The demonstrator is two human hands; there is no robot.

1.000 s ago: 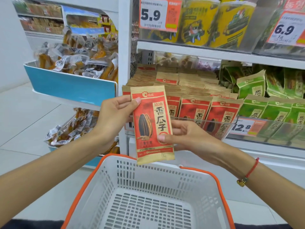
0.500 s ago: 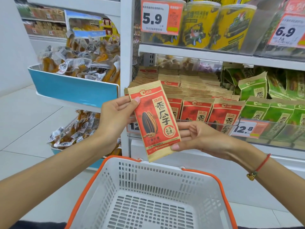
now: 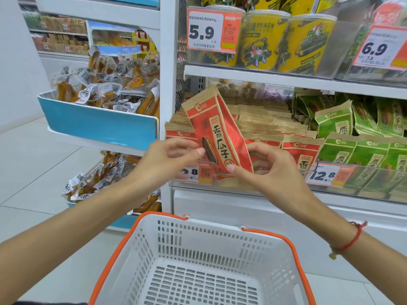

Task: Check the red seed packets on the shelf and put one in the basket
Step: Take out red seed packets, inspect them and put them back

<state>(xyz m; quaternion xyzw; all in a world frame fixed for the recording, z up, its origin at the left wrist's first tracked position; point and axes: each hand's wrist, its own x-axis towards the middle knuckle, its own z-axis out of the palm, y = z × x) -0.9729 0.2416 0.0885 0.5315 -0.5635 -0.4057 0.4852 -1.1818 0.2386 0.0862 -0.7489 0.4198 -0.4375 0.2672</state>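
red seed packet (image 3: 220, 137) pinched by left hand (image 3: 169, 157) and right hand (image 3: 264, 166), frame centre | long axis tilted upper-left | basket (image 3: 293, 256) directly below, lower frame

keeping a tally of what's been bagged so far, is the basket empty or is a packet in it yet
Empty: the white plastic basket with orange rim shows only bare slotted floor, while the red seed packet is held above by both hands.

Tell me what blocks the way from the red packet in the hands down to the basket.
Nothing visible does. The red seed packet is pinched by the left hand and the right hand in front of the shelf, above the basket, whose open top is uncovered, with only air below the packet.
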